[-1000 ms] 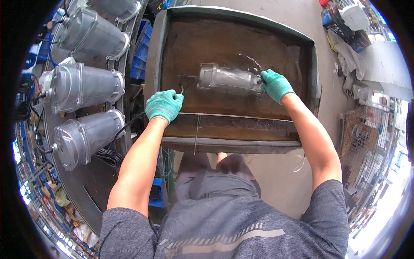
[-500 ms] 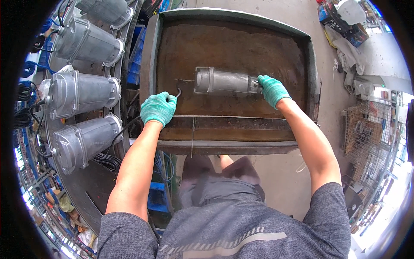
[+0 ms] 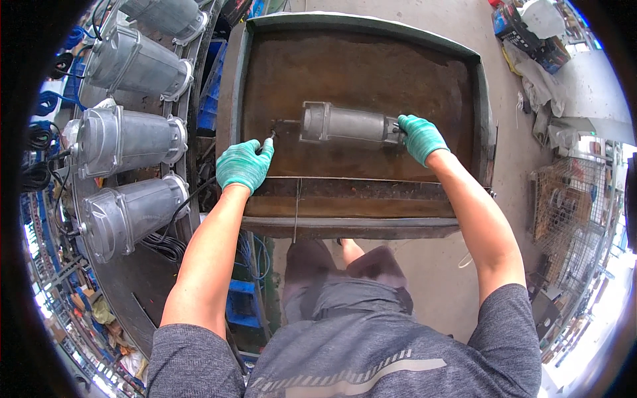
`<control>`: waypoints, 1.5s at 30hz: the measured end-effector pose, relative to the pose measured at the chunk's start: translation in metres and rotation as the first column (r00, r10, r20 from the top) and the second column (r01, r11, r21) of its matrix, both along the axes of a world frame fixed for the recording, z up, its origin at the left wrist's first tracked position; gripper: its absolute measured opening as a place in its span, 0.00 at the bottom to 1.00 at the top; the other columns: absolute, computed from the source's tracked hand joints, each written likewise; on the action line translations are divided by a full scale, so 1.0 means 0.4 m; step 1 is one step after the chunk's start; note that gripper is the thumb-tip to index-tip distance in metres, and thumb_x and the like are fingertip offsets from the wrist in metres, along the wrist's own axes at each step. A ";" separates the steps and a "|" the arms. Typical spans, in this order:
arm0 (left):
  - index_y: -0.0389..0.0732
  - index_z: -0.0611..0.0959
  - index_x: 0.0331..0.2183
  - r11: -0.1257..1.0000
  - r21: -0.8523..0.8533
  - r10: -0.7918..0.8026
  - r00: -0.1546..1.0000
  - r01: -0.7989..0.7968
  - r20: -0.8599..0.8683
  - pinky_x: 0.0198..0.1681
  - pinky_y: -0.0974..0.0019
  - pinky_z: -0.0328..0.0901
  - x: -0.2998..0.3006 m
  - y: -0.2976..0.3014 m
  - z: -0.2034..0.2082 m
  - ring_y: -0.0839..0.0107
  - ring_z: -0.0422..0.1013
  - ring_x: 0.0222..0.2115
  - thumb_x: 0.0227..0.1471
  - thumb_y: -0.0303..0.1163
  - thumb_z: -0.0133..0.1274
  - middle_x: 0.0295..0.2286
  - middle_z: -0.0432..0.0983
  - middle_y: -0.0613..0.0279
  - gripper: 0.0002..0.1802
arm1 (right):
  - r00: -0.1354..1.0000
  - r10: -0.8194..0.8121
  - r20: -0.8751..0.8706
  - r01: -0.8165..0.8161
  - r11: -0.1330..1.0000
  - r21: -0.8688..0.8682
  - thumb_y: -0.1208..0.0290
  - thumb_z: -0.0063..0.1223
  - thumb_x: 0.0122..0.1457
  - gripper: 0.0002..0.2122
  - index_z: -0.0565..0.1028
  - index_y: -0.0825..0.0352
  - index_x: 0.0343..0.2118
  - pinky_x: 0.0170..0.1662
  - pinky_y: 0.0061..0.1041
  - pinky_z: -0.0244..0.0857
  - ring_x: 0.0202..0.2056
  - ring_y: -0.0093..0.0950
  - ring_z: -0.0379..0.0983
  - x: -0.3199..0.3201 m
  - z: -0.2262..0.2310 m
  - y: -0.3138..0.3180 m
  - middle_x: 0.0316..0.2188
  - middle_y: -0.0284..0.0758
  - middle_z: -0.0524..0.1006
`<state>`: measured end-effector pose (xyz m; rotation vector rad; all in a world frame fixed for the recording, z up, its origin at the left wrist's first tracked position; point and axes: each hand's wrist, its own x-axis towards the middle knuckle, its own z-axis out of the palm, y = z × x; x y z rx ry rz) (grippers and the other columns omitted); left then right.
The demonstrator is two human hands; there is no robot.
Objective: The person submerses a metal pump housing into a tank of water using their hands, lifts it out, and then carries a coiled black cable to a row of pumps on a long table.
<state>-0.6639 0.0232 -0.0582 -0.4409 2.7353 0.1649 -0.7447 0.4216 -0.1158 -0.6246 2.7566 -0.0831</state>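
Note:
A silver-grey metal motor housing (image 3: 355,125) lies lengthwise in the brownish liquid of a shallow rectangular tank (image 3: 482,99). My right hand (image 3: 421,138), in a green knit glove, is closed around the narrow right end of the housing; its fingertips are partly hidden there. From the housing's left end runs a dark cable (image 3: 286,122). My gloved left hand (image 3: 244,164) pinches that cable between thumb and forefinger, just inside the tank's left wall. The rest of the cable is hidden under this hand and reappears to its left.
Several similar metal housings (image 3: 133,142) line the bench at the left, with coiled black cables (image 3: 166,247) beside them. A bar (image 3: 358,188) crosses the tank's near side. Blue crates (image 3: 243,304) sit below left; a wire cage (image 3: 572,205) stands at right.
My left thumb and forefinger have shifted up along the cable, and its raised bend no longer shows. The housing looks dimmer beneath the liquid. My right hand has barely moved.

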 end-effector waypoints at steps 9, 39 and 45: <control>0.49 0.88 0.30 1.000 0.001 -0.003 1.000 0.003 -0.007 0.41 0.47 0.72 0.000 0.000 -0.005 0.46 0.79 0.35 0.61 0.61 0.47 0.30 0.83 0.49 0.28 | 0.999 -0.020 0.026 0.019 0.999 0.033 0.82 0.52 0.57 0.12 0.77 0.62 0.42 0.47 0.40 0.75 0.45 0.44 0.80 -0.001 0.012 -0.009 0.42 0.43 0.80; 0.48 0.87 0.28 1.000 -0.017 -0.019 0.998 0.018 -0.065 0.39 0.45 0.72 0.006 0.003 -0.022 0.43 0.78 0.34 0.61 0.60 0.49 0.29 0.82 0.46 0.28 | 0.912 -0.409 0.018 0.386 0.845 -0.370 0.64 0.57 0.66 0.10 0.77 0.65 0.44 0.41 0.42 0.73 0.39 0.52 0.78 0.080 0.132 0.212 0.37 0.49 0.81; 0.48 0.88 0.28 1.000 -0.025 -0.016 0.996 0.014 -0.091 0.40 0.44 0.72 0.010 0.005 -0.017 0.42 0.78 0.35 0.61 0.61 0.49 0.29 0.82 0.47 0.28 | 0.844 -0.528 -0.093 0.449 0.791 -0.415 0.64 0.57 0.66 0.10 0.79 0.65 0.41 0.41 0.41 0.74 0.39 0.51 0.78 0.180 0.090 0.332 0.37 0.49 0.81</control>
